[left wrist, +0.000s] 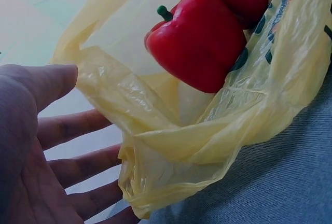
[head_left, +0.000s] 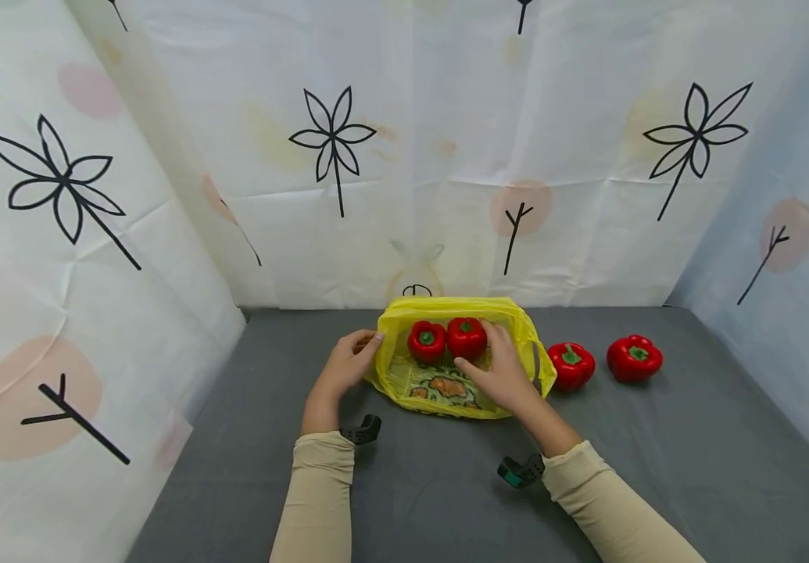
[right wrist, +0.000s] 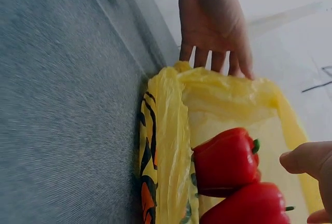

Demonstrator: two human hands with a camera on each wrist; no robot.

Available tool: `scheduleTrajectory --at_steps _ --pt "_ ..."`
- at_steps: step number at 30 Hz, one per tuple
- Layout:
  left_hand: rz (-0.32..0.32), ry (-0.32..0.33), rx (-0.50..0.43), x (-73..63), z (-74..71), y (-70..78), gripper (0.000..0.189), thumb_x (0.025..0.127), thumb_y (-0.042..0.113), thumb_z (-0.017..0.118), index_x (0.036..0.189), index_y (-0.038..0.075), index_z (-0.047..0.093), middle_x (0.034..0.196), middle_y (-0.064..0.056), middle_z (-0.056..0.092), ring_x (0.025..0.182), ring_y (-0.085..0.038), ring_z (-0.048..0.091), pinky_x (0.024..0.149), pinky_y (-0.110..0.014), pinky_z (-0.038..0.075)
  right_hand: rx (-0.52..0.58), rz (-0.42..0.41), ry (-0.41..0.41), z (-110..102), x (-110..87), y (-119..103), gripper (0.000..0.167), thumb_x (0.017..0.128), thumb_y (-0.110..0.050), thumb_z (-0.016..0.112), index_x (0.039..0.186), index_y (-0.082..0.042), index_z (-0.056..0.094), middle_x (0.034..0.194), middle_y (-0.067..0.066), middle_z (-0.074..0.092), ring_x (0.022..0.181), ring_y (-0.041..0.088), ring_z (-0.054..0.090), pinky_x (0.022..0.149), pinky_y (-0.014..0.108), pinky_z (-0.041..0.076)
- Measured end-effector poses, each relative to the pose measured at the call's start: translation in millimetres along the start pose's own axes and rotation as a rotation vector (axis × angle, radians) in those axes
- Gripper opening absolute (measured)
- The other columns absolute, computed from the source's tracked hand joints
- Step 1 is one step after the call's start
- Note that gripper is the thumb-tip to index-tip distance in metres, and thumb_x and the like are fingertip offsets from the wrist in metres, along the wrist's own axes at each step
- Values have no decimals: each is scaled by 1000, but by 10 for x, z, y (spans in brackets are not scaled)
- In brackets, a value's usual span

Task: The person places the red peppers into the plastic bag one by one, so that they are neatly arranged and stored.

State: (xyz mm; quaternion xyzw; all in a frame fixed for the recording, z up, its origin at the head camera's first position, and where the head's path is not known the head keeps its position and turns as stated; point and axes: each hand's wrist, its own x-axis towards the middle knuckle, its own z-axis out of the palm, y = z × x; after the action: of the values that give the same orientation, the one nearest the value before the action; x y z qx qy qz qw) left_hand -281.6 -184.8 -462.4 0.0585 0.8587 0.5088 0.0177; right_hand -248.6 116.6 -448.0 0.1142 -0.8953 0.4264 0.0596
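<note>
Sitting in the plastic bag (head_left: 532, 356) near the tabletop's (head_left: 418, 493) far edge, bell peppers (head_left: 467, 341) look firm, slippery, best cupped sidewise, left hand (head_left: 345, 366) and right hand (head_left: 506, 375) spread, empty.

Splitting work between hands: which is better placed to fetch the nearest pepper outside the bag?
Right hand, probably. That loose pepper sits by the yellow bag's right side, nearer this hand. The left hand is at the bag's left edge and would have to reach across.
</note>
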Motion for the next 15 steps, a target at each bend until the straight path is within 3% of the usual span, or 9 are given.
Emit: scheduleTrajectory --at_steps 7,12,15 --pt "14 -10 -19 2 -31 -38 59 110 55 51 149 10 60 150 -16 61 139 -37 59 113 -59 50 32 -151 56 -217 -295 -40 75 96 -16 81 159 0 43 161 24 40 145 46 46 113 65 48" --pt "14 -20 -8 0 -21 -22 63 110 58 50 151 11 59 152 -16 59 142 -39 55 114 -60 49 -53 -252 163 -437 -491 81 68 93 -10 83 152 -1 52 152 22 50 134 42 55 107 61 54" --pt "9 -23 -8 3 -10 -12 63 110 58 50 152 12 58 153 -16 58 143 -39 54 115 -60 48 -109 -291 239 -572 -579 188 64 90 -7 85 147 1 56 148 21 55 127 40 59 108 30 55"
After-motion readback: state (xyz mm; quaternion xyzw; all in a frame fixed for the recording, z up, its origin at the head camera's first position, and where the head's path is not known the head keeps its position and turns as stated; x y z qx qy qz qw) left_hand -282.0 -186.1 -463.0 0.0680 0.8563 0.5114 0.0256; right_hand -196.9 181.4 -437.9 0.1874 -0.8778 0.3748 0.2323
